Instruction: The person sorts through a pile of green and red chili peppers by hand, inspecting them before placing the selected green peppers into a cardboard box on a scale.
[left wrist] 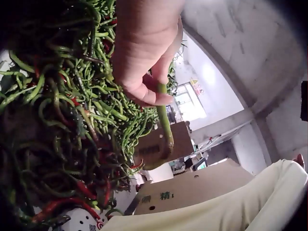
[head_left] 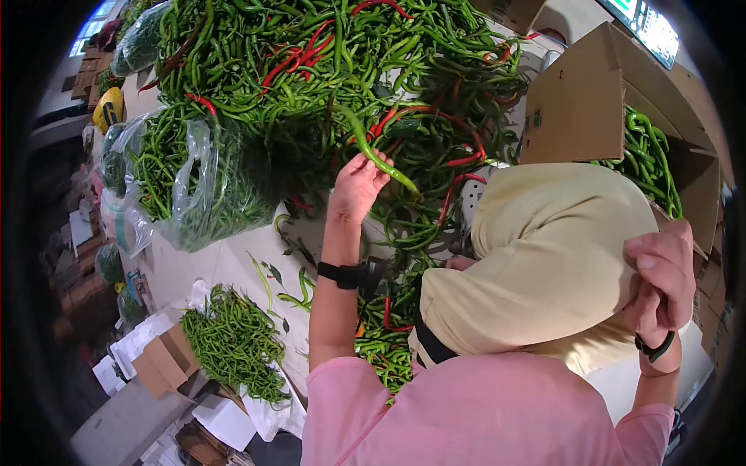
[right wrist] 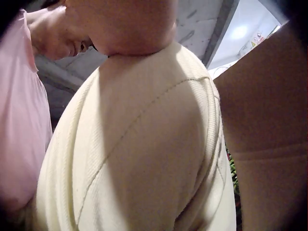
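A long, curved green chili pepper [head_left: 401, 179] is pinched between the thumb and fingers of my left hand [head_left: 357, 190], above the floor heap. In the left wrist view the pepper's lower end [left wrist: 165, 126] points down from the left hand [left wrist: 147, 48]. Beyond it spreads a large pile of green chili peppers [head_left: 404, 54], with red ones [head_left: 299, 62] mixed in. My right hand [head_left: 664, 276] lies against the bent knee in pale yellow trousers [head_left: 559, 241], fingers loosely curled and holding nothing. The right wrist view has this hand [right wrist: 130, 24] on top of the knee.
An open cardboard box [head_left: 571, 105] at the right contains green chilies [head_left: 649, 159]. A clear plastic bag [head_left: 194, 194] full of chilies stands at the left. Another chili pile [head_left: 233, 342] lies lower left, near a small carton [head_left: 165, 361]. A lit display [head_left: 649, 27] is at the upper right.
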`<move>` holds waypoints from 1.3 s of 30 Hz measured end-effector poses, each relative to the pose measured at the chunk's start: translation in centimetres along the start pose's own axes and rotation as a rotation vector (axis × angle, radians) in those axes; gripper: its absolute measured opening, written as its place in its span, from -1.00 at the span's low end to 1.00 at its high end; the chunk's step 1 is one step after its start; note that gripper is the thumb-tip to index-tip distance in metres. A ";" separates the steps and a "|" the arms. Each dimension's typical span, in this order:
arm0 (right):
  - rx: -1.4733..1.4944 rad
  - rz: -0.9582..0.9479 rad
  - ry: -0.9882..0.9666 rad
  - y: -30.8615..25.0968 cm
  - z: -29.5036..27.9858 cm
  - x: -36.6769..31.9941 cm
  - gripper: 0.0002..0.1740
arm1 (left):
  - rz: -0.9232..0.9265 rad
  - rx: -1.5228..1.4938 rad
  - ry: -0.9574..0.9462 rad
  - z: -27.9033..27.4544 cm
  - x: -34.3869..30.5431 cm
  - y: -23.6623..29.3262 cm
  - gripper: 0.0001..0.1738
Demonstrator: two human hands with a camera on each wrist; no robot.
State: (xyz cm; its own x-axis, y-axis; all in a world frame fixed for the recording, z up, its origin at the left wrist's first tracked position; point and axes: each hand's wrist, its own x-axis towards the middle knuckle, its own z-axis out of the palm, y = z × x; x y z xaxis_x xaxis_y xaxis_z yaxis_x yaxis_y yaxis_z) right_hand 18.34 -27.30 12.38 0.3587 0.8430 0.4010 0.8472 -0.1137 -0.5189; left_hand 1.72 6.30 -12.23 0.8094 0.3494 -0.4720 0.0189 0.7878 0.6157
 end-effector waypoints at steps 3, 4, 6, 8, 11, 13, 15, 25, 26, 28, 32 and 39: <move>0.011 -0.022 0.032 0.1 0.1 0.1 -0.64 | 0.089 0.013 0.019 1.7 -0.3 1.0 -0.83; 0.012 -0.029 0.040 0.0 0.2 0.2 -0.64 | 0.123 0.030 0.025 2.0 -0.3 1.3 -0.83; 0.009 -0.026 0.053 -0.1 0.2 0.3 -0.62 | 0.156 0.111 0.051 2.0 -0.1 1.4 -0.83; 0.009 -0.022 0.067 -0.1 0.2 0.2 -0.59 | 0.186 0.200 0.063 1.8 0.0 1.4 -0.83; 0.008 -0.018 0.086 -0.1 0.3 -0.1 -0.57 | 0.210 0.269 0.097 1.8 -0.7 1.5 -0.84; 0.007 -0.014 0.091 -0.1 0.3 -0.1 -0.56 | 0.220 0.319 0.149 1.4 -1.6 1.5 -0.82; 0.015 -0.030 0.109 -0.1 0.5 0.0 -0.55 | 0.180 0.429 0.229 0.5 -2.9 1.4 -0.82; 0.066 -0.068 0.112 0.7 0.6 -0.8 -0.62 | -0.497 1.609 0.266 -15.3 -19.2 -4.4 -0.83; 0.054 -0.075 0.110 0.7 0.7 -0.8 -0.63 | -0.485 1.928 0.186 -16.3 -20.0 -4.9 -0.82; 0.031 -0.090 0.104 0.6 0.7 -0.8 -0.65 | -0.188 1.655 0.340 -15.6 -17.9 -5.8 -0.79; 0.007 -0.097 0.090 0.4 0.9 -0.4 -0.66 | 0.234 1.438 0.255 -11.0 -8.9 -8.6 -0.76; -0.057 -0.049 0.067 0.1 0.6 -0.5 -0.68 | 0.159 2.203 0.044 -7.2 -3.4 -11.0 -0.42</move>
State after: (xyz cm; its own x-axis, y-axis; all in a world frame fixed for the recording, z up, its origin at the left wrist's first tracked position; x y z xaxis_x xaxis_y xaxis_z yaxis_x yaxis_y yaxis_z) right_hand 18.08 -27.42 11.70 0.3397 0.8115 0.4755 0.8847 -0.1040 -0.4544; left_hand -5.46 0.12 -21.93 0.8618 0.3668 -0.3503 0.4388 -0.8856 0.1523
